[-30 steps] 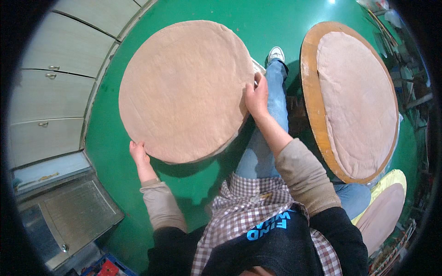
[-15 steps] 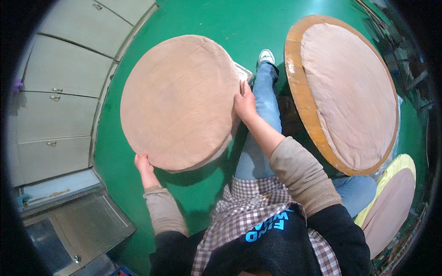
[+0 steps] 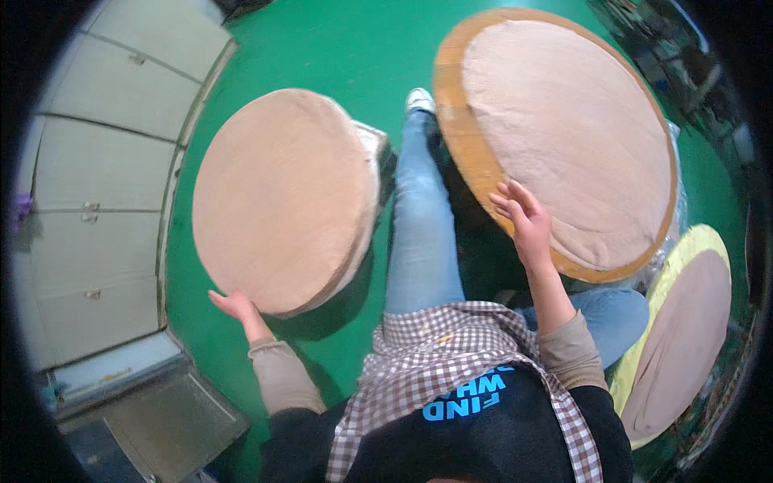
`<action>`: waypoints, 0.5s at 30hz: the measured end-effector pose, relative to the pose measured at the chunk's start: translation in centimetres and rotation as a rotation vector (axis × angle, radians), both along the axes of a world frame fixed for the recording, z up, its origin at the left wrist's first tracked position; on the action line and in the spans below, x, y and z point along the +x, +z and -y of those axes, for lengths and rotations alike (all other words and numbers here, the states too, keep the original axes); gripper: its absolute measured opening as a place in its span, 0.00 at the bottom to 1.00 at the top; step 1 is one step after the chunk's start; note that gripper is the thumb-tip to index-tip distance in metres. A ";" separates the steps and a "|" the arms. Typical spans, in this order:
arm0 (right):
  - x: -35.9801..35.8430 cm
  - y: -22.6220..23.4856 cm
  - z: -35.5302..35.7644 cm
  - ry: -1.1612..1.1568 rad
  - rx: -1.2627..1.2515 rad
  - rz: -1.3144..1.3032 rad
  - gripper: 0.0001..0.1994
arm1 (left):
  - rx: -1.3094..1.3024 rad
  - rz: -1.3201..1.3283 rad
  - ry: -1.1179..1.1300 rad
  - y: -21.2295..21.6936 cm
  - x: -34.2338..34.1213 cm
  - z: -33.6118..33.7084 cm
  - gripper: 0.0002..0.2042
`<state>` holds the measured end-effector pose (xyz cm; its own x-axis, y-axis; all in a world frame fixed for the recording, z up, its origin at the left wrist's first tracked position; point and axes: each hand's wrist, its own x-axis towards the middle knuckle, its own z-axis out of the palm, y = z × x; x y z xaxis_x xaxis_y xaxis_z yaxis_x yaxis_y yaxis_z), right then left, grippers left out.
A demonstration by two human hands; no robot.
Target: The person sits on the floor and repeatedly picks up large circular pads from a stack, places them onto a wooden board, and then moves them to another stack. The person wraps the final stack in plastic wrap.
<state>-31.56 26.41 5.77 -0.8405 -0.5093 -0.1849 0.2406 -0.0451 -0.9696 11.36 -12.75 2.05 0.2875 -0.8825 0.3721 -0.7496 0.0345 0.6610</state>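
My left hand (image 3: 233, 306) is open at the near edge of a large round beige disc (image 3: 278, 201), its fingers stretched out; whether it touches the rim I cannot tell. That disc lies on a low support, of which a white part (image 3: 372, 138) shows at the far right side. Over to the right, my right hand (image 3: 527, 221) hangs open above the rim of a round wooden board (image 3: 459, 121), fingers apart and slightly bent, holding nothing. A broad pinkish, clay-like slab (image 3: 572, 137) with a wrinkled surface covers most of the board.
Beside my bent right leg leans a yellow-edged round piece with a mauve face (image 3: 684, 338). Pale cabinets (image 3: 105, 177) line the left, with a low metal-framed unit (image 3: 153, 419) nearer me. My outstretched leg (image 3: 419, 217) lies between the two big rounds on the green floor (image 3: 346, 56).
Both hands have come off their grip on the beige disc. The right hand has swung right to the wooden board; the left has opened near the same edge. The view has shifted.
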 end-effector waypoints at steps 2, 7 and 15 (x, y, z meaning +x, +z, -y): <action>-1.3 -0.9 -4.4 -0.073 0.292 -0.374 0.22 | -0.010 -0.452 -0.264 2.8 -6.5 -2.7 0.26; -4.0 -3.3 -11.5 -0.104 0.864 -1.061 0.30 | 1.153 -1.564 -0.963 4.2 -28.1 -18.3 0.15; -6.9 -3.3 -14.1 0.142 0.911 -1.035 0.38 | 1.568 -1.460 -0.785 0.9 -42.1 -33.9 0.24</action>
<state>-38.42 40.47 2.45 -0.7492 -0.6388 0.1747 -0.6497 0.6576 -0.3815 -30.72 21.12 2.90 -0.7995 -0.2164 -0.5604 0.0008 -0.9332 0.3593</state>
